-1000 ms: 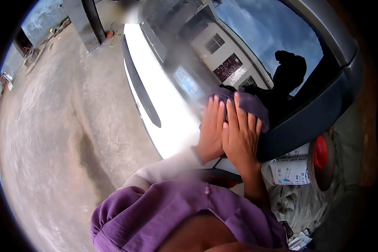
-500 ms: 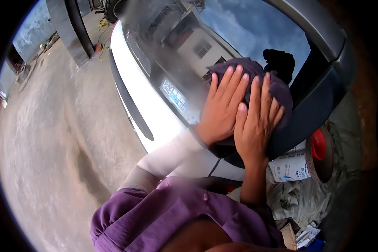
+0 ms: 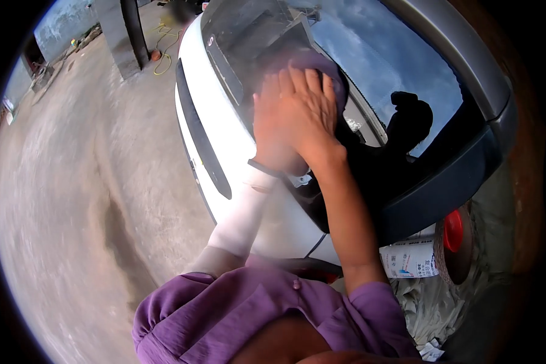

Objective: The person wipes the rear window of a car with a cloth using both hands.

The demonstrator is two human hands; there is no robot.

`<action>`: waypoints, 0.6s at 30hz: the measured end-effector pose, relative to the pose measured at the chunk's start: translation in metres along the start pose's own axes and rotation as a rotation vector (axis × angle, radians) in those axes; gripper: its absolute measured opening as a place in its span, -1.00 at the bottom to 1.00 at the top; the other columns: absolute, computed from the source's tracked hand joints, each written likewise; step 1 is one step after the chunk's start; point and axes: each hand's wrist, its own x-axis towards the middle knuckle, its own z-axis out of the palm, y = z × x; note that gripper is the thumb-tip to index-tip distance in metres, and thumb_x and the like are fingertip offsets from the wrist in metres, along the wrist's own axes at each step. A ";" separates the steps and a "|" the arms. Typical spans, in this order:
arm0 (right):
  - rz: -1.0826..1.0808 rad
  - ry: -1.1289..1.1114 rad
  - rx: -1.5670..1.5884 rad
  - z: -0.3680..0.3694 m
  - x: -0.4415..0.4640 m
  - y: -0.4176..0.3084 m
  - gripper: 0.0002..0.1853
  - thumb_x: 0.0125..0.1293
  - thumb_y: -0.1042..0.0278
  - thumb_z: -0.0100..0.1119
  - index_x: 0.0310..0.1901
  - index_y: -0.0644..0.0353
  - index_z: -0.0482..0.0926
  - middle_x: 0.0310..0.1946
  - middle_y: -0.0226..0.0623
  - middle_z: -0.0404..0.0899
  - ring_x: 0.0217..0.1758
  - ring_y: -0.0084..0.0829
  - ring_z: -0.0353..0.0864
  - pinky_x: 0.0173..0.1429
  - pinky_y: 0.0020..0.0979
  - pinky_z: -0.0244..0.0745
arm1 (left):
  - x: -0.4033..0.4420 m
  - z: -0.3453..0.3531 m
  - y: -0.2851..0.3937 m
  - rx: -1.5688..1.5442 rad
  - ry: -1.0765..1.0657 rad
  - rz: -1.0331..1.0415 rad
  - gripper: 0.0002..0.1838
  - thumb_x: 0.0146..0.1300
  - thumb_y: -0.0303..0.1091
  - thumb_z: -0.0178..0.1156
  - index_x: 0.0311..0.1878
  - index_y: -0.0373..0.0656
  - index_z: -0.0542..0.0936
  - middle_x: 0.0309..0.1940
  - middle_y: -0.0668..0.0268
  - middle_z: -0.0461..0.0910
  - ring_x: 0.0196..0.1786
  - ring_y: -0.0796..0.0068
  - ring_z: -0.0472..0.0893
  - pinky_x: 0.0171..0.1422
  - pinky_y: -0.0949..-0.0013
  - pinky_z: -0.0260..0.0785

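A dark purple cloth (image 3: 335,76) lies bunched on the dark, reflective window (image 3: 364,54) of a white vehicle (image 3: 194,79). My right hand (image 3: 309,112) presses flat over the cloth, its fingers stretched out and overlapping my left hand. My left hand (image 3: 272,130) rests beside and partly beneath it, blurred, with its fingers extended. Part of the cloth is hidden under both hands. Below my left wrist, a small piece of the window sticker (image 3: 302,180) shows.
Concrete floor (image 3: 60,182) spreads to the left, with a pillar (image 3: 118,36) and a yellow hose (image 3: 164,64) farther back. At the lower right are a printed container (image 3: 409,258), a red round object (image 3: 452,230) and crumpled plastic sheeting (image 3: 437,303).
Both hands and the cloth have moved up and left across the window. My right hand now overlaps my left more. The view has also shifted slightly.
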 end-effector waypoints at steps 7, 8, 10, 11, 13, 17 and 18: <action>-0.183 -0.126 0.084 0.063 -0.009 -0.030 -0.74 0.26 0.16 0.17 -0.17 0.14 0.68 -0.12 -0.23 0.60 0.14 -0.19 0.45 0.36 -0.13 0.21 | -0.042 -0.003 -0.055 -0.090 -0.081 -0.114 -0.35 0.42 -0.11 0.08 0.51 -0.16 0.30 0.52 0.16 0.28 0.60 0.13 0.17 0.67 0.09 -0.11; -0.194 -0.114 0.084 0.067 -0.013 -0.033 -0.74 0.25 0.16 0.17 -0.17 0.14 0.68 -0.12 -0.23 0.60 0.14 -0.19 0.45 0.36 -0.13 0.21 | -0.051 0.002 -0.061 -0.086 -0.072 -0.120 -0.35 0.41 -0.12 0.09 0.50 -0.16 0.31 0.51 0.16 0.30 0.59 0.11 0.18 0.67 0.07 -0.10; -0.214 -0.092 0.082 0.068 -0.019 -0.036 -0.74 0.25 0.16 0.18 -0.18 0.15 0.68 -0.11 -0.23 0.61 0.12 -0.20 0.45 0.35 -0.14 0.21 | -0.059 0.009 -0.065 -0.054 -0.078 -0.148 -0.35 0.41 -0.11 0.10 0.49 -0.17 0.32 0.51 0.13 0.29 0.59 0.06 0.17 0.66 0.03 -0.10; -0.213 -0.090 0.095 0.067 -0.020 -0.035 -0.73 0.25 0.15 0.18 -0.18 0.16 0.68 -0.10 -0.23 0.61 0.14 -0.19 0.45 0.36 -0.14 0.20 | -0.061 0.013 -0.067 -0.026 -0.093 -0.168 -0.34 0.41 -0.10 0.10 0.50 -0.18 0.30 0.52 0.11 0.27 0.60 0.04 0.15 0.66 0.00 -0.11; -0.197 -0.078 0.108 0.059 -0.018 -0.030 -0.71 0.26 0.13 0.18 -0.17 0.17 0.68 -0.09 -0.21 0.61 0.17 -0.18 0.44 0.37 -0.13 0.19 | -0.052 0.015 -0.060 -0.030 -0.096 -0.160 -0.30 0.41 -0.05 0.09 0.53 -0.18 0.26 0.54 0.06 0.22 0.61 -0.02 0.11 0.66 -0.04 -0.12; -0.108 0.010 -0.027 0.021 -0.006 -0.006 -0.65 0.26 0.10 0.18 -0.08 0.18 0.68 0.09 -0.14 0.59 0.26 -0.15 0.42 0.42 -0.09 0.15 | -0.014 0.013 -0.027 -0.089 -0.057 -0.057 -0.23 0.43 0.03 0.06 0.57 -0.20 0.18 0.59 0.00 0.10 0.65 -0.04 0.02 0.66 -0.06 -0.16; -0.070 0.006 -0.021 0.005 -0.003 0.001 -0.63 0.27 0.09 0.18 -0.05 0.19 0.68 0.14 -0.11 0.57 0.27 -0.14 0.41 0.43 -0.08 0.14 | -0.004 0.009 -0.012 -0.083 -0.055 -0.032 -0.22 0.44 0.03 0.05 0.58 -0.22 0.16 0.60 0.00 0.08 0.65 -0.03 0.01 0.67 -0.06 -0.18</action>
